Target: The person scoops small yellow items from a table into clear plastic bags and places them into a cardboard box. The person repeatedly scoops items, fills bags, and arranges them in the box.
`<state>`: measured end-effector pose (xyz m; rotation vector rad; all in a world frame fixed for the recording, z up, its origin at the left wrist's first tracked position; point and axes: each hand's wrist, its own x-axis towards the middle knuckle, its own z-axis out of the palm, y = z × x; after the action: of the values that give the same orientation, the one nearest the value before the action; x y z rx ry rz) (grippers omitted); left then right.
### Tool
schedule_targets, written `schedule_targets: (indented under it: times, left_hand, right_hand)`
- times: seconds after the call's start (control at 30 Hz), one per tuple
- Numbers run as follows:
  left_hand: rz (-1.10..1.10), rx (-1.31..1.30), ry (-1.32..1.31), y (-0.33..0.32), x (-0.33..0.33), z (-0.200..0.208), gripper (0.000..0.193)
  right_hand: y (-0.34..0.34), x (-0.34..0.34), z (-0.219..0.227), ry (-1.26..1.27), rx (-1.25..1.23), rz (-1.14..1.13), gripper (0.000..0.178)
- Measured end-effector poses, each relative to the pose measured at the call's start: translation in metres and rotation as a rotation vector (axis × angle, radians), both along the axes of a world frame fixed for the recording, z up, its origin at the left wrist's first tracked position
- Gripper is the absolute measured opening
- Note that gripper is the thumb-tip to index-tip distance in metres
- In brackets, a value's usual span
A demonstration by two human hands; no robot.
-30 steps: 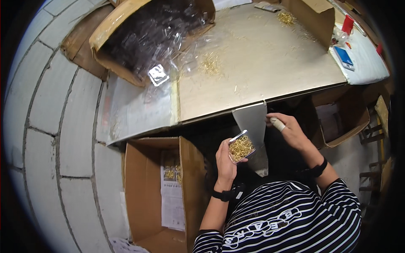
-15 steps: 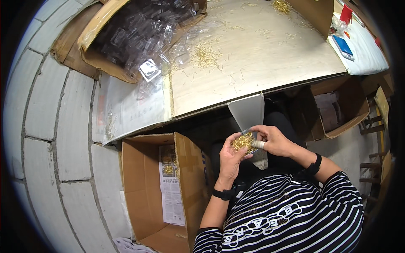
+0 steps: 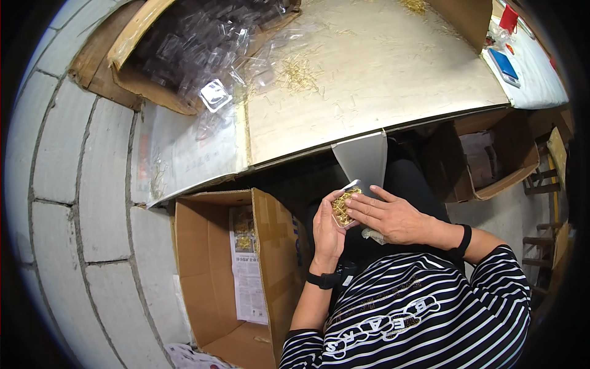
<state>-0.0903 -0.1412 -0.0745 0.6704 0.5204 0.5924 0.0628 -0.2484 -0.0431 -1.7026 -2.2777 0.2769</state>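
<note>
The bench [image 3: 393, 80] leaves a wide way over its middle, where gold pins [image 3: 298, 74] lie low. A box [image 3: 121, 64] heaped with clear cases [image 3: 206, 46] blocks its left, a cardboard flap [image 3: 462, 21] its far right. Beyond the hands — left hand [image 3: 327, 237] and right hand [image 3: 396, 220] — a grey panel [image 3: 362, 158] stands below the edge. A carton [image 3: 279, 252] walls the left side — open above.

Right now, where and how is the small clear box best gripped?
Probably grip the small clear box by its outer edges, from the left, as the left hand does: it is squarish, its face of gold-coloured pieces is partly exposed, and the right hand overlaps its right side.
</note>
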Motion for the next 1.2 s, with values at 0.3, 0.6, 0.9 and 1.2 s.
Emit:
schedule_targets:
  times: [0.3,0.6,0.9,1.2]
  left_hand:
    - [-0.003,0.027,0.069,0.002,-0.004,-0.007,0.032]
    - [-0.030,-0.012,0.070,0.004,-0.032,-0.018,0.042]
    - [0.082,0.044,0.082,0.012,-0.049,0.000,0.042]
    - [0.146,0.037,0.077,0.012,-0.059,-0.001,0.042]
  right_hand:
    - [0.000,0.010,0.015,0.289,0.185,-0.076,0.050]
    - [0.015,0.065,0.020,0.152,0.396,-0.559,0.046]
    - [0.064,0.094,-0.009,-0.018,0.657,-0.657,0.020]
    - [0.063,0.107,-0.005,-0.074,0.626,-0.528,0.016]
